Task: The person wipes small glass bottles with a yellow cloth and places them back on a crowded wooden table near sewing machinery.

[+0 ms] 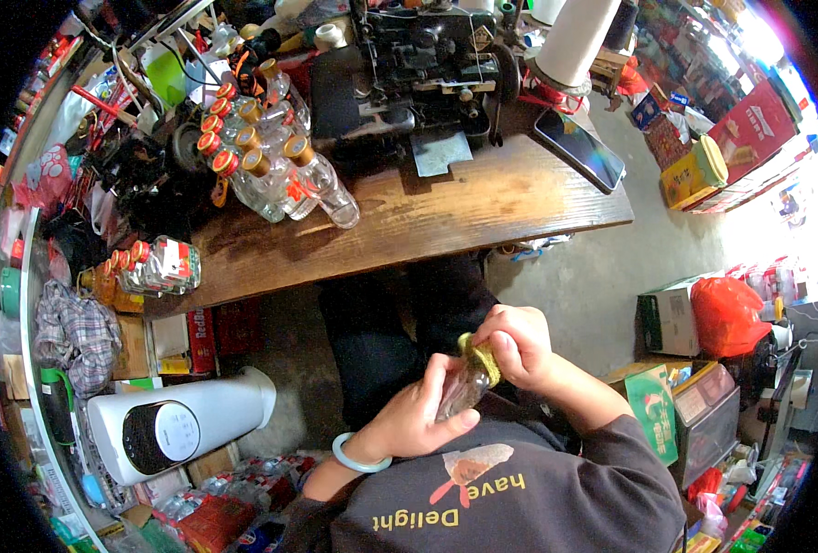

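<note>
In front of my body, above my lap, I hold a clear glass bottle (pixel 461 391) at a tilt. The fingers and thumb of my left hand (pixel 407 411) wrap round its lower body; a pale bangle circles that wrist. At the bottle's upper end is a yellow-green cloth (pixel 483 359), gripped by my right hand (pixel 518 347). The cloth covers the bottle's neck and top, so I cannot see whether a cap is on. Beyond my hands, several clear bottles (pixel 335 198) with red or gold caps stand grouped on the left part of the wooden table (pixel 409 217).
A black sewing machine (pixel 427 78) occupies the table's back, with a white thread cone (pixel 575 41) beside it. A phone (pixel 579 150) lies near the right edge. Small bottles (pixel 174 264) sit at the left corner. A white appliance (pixel 183 419) and a red bag (pixel 730 316) flank me.
</note>
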`<state>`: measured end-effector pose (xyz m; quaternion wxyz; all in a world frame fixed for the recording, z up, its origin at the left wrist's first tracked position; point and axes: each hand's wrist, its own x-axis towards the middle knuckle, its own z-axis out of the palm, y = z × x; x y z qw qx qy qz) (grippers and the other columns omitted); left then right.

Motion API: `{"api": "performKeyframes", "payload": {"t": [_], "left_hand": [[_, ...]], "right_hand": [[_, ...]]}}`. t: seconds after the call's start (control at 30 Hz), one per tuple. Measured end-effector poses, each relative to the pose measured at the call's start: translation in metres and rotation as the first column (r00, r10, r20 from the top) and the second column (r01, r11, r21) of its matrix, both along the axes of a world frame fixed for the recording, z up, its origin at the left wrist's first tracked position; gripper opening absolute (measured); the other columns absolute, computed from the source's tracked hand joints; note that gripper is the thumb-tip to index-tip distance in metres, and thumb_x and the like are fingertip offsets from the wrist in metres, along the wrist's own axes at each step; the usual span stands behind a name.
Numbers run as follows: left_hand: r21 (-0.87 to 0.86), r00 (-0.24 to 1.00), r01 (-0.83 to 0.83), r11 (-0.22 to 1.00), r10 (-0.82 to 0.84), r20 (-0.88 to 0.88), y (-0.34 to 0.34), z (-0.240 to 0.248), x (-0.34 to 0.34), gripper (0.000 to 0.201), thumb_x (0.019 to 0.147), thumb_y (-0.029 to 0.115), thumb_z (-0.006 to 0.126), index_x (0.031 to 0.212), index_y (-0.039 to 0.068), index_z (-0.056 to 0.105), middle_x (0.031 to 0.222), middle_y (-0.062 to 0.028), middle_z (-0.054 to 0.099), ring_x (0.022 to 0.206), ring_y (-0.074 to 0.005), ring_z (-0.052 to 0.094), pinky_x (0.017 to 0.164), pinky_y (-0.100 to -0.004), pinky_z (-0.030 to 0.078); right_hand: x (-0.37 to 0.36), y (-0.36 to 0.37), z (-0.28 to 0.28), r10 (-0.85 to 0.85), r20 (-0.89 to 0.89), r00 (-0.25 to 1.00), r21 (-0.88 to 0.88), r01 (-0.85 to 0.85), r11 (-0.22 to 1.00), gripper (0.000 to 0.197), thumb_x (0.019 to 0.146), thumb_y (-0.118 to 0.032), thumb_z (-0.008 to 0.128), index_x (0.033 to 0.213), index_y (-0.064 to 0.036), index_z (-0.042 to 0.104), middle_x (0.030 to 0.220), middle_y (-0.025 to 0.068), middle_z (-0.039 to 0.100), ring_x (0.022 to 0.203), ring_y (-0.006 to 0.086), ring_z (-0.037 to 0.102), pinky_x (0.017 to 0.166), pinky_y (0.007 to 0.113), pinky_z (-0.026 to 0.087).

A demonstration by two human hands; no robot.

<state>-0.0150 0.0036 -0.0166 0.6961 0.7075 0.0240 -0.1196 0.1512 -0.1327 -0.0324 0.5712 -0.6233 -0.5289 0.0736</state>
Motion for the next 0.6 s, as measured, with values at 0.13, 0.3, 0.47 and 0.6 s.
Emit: {"api": "performKeyframes", "payload": {"t": [0.13,0.3,0.47,0.6], "left_hand": [[0.194,0.998,0.066,0.979,-0.064,-0.015,0.017,0.02,0.013,0.06,0.093,0.03,0.06,0.131,-0.003,0.028,0.113,-0.019,0.055,0.111,-0.0314,0.057,0.093,-0.0386,0.045],[-0.03,0.975,-0.008,1.0,0.014,0.221,0.036,0.015,0.06,0.066,0.095,0.031,0.058,0.14,-0.003,0.027,0.137,-0.0169,0.04,0.133,-0.0229,0.036,0.111,-0.0362,0.028],[-0.266,0.925,-0.1,0.959,0.188,0.329,0.064,0.014,0.127,0.06,0.098,0.034,0.051,0.14,-0.004,0.03,0.134,-0.0106,0.044,0.126,-0.0181,0.041,0.108,-0.0331,0.031],[-0.272,0.923,-0.086,0.958,0.18,0.341,0.086,0.015,0.155,0.055,0.101,0.034,0.044,0.141,-0.003,0.032,0.135,-0.0097,0.045,0.123,-0.0161,0.043,0.107,-0.0319,0.032]], "right_hand": [[0.012,0.0,0.008,-0.014,0.085,0.996,-0.087,0.022,0.996,0.013,0.089,-0.016,0.053,0.081,-0.0096,0.06,0.069,0.0073,0.059,0.058,0.0273,0.06,0.052,0.037,0.049],[0.052,0.022,0.035,-0.109,0.203,0.973,-0.034,0.118,0.992,0.013,0.089,-0.018,0.055,0.083,-0.0083,0.061,0.07,0.0099,0.059,0.061,0.0316,0.06,0.056,0.039,0.049],[0.099,0.07,0.05,-0.19,-0.124,0.974,0.099,0.203,0.974,0.037,0.102,-0.026,0.036,0.095,-0.0007,0.062,0.09,0.0069,0.063,0.084,0.0141,0.057,0.078,0.027,0.045],[0.136,0.084,0.043,-0.062,-0.138,0.989,0.079,0.074,0.994,0.034,0.1,-0.029,0.042,0.105,-0.0007,0.061,0.097,0.0057,0.061,0.09,0.0113,0.054,0.081,0.026,0.043]]}}
